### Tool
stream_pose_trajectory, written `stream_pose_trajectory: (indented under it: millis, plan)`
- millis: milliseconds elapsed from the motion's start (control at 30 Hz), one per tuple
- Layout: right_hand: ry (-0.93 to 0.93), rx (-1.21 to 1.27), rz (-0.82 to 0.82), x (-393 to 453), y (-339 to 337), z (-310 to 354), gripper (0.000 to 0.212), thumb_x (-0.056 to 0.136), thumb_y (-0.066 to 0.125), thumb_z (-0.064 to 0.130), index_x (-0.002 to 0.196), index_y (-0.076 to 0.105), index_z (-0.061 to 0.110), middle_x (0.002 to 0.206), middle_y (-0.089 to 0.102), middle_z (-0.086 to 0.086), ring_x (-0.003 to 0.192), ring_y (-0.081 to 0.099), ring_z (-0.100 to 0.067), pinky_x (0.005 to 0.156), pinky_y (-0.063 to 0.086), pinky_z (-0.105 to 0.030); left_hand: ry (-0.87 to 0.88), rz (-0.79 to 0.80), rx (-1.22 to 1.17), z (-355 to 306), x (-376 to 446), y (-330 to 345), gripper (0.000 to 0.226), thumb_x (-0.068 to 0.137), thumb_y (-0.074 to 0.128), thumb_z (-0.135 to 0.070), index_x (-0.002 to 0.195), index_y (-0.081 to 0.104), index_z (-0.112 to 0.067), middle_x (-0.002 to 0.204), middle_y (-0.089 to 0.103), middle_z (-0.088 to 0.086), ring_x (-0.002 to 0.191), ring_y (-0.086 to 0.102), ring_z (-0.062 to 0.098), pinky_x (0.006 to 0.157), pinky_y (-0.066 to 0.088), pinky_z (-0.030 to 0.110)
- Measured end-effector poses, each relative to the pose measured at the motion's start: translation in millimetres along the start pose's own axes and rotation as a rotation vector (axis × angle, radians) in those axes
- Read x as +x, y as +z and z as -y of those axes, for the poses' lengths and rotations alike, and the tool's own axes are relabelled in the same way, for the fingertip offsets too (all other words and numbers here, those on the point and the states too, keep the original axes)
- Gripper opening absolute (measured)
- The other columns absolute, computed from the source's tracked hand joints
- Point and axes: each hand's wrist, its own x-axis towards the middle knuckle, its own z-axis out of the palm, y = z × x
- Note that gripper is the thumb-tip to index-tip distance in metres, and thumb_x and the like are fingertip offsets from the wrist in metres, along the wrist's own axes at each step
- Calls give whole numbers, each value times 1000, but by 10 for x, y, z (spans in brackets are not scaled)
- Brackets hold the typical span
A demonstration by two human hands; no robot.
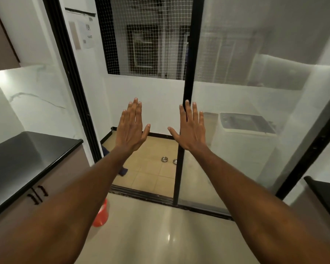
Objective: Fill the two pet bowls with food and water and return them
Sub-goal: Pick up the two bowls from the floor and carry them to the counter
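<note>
Worktop (32,149): black, along the left wall, cupboard below.
Bucket (101,216): red, on the floor under the left forearm.
Left hand (131,128): held out flat, grip apart, fingers straight, holding nothing.
Bowls (164,159): two steel ones side by side on the tan floor past the door track; right bowl (175,161) partly behind the door frame; contents too small to tell.
Door (180,178): glass slider, gap open on its left.
Right hand (191,128): flat likewise, grip apart, empty.
Stage: fits bowls waiting to be collected, or filled bowls back in place; unsettled.
Care: any carry over the track wants level bowls, the water one most.
</note>
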Motion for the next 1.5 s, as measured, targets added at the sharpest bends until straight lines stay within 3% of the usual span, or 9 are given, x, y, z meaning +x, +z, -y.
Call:
stream_pose_trajectory:
  millis: [400,800,1067,1500]
  plan:
    - [-47,34,37,1139,1288,329,99,101,36,77,174,9,16,182,-7,-11,168,-10,-34,135,9,-58,-58,19,-25,762,978,1119,88,107,38,-53,170,-5,-9,180,-10,10,168,0,27,136,13,47]
    - [-40,113,108,3136,2685,210,97,103,39,74,174,6,16,182,-9,-12,168,-9,-35,136,8,-58,-78,71,32,1308,2746,2479,86,108,39,-51,171,-1,-7,180,-6,11,168,2,28,136,12,46]
    - [-33,160,152,4014,3437,192,98,104,39,72,174,3,15,182,-11,-8,168,-13,-34,136,5,-58,-76,124,58,1727,3503,3316,87,109,37,-52,170,-6,-7,180,-7,11,167,-1,27,136,9,44]
    - [134,69,268,5272,4948,213,100,103,39,75,174,4,14,182,-11,-9,168,-11,-34,136,7,-57,17,217,-46,2425,4868,5103,88,108,34,-54,170,-6,-5,180,-5,13,168,1,29,136,13,46]
